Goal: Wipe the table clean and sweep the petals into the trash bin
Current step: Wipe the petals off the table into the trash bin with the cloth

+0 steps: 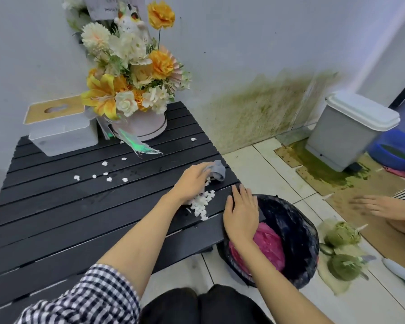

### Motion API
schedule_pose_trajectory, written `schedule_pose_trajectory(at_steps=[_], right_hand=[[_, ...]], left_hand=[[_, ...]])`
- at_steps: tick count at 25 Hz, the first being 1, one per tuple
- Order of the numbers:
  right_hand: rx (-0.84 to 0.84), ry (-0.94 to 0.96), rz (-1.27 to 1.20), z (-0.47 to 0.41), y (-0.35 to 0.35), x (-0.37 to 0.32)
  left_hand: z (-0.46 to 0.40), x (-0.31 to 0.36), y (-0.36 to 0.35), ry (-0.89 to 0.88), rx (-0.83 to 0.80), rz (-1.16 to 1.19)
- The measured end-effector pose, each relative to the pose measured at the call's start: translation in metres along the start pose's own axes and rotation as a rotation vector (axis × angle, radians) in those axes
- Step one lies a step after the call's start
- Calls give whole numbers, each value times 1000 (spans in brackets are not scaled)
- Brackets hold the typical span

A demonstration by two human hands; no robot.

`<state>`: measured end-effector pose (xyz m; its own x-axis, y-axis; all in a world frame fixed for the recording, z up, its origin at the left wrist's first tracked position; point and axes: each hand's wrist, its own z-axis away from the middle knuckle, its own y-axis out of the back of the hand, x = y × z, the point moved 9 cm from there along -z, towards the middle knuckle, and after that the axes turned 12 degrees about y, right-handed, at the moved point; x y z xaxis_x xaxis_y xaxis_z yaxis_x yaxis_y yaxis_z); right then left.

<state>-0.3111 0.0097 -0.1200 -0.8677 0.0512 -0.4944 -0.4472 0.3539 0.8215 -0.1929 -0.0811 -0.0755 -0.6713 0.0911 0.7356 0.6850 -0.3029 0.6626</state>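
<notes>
**Petals gathered at the table's edge, bin waiting below**

Taking the black slatted table (56, 206) as the landmark and reading from its left side: a white tissue box (61, 129) stands at its back left corner, and just right of it a round box of artificial flowers (136, 90), both against the wall, probably kept there to leave the front slats free for wiping. Loose petals (103, 174) lie scattered over the table's middle, not yet collected. Further right, near the table's right edge, the left hand (192, 183) reaches out on an extended arm, palm down, fingers curled over a grey cloth (216, 170) that it presses to the slats; a heap of white petals (202, 204) sits just beneath the wrist, apparently drawn together for one push. The right hand (241, 213) lies flat and holds nothing, fingers straight along the table's right edge, seemingly a guide or guard above the trash bin (297, 242), which stands on the floor touching that edge, black-lined, so the heap can drop straight in.
</notes>
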Motion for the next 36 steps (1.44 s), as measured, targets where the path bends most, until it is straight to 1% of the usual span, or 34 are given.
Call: schedule_pose_trajectory(at_steps=[2, 3, 5, 7, 8, 12, 15, 17, 18, 20, 21, 23, 24, 25, 27, 31, 34, 36], right_hand=[[-52, 2, -9, 3, 10, 12], [-48, -15, 28, 8, 16, 19], [-65, -39, 60, 16, 17, 27], [-92, -49, 64, 21, 8, 24], [-64, -55, 86, 21, 8, 21], [43, -79, 97, 17, 12, 21], [39, -67, 77, 14, 7, 23], [5, -49, 38, 15, 6, 26], [-14, -28, 3, 15, 6, 28], [-80, -20, -110, 19, 7, 38], [-94, -35, -157, 21, 9, 44], [-88, -76, -212, 26, 11, 51], [-81, -88, -224, 28, 11, 50], [-76, -100, -225, 27, 9, 49], [-64, -140, -209, 26, 7, 48], [6, -180, -175, 24, 6, 52], [39, -195, -168, 23, 6, 52], [33, -208, -161, 23, 6, 53]], left_hand=[[24, -1, 33, 51, 156, 76], [36, -12, 49, 75, 246, 84], [53, -48, 61, 166, 348, 47], [69, -73, 42, 229, 396, -36], [74, -75, 27, 251, 417, -51], [70, -42, -16, 300, 472, -11], [46, -17, -40, 230, 386, -82], [45, 4, -42, 139, 326, -56], [50, 10, -33, 118, 331, -19], [62, -3, -9, 156, 411, 33], [69, -21, -2, 215, 438, -5], [82, -54, -2, 317, 442, -205], [83, -63, -9, 314, 429, -329], [78, -66, -13, 329, 426, -339], [54, -61, -16, 359, 417, -278], [9, -32, -28, 198, 316, -302], [2, -12, -42, 57, 230, -253], [4, 0, -54, -6, 154, -249]])
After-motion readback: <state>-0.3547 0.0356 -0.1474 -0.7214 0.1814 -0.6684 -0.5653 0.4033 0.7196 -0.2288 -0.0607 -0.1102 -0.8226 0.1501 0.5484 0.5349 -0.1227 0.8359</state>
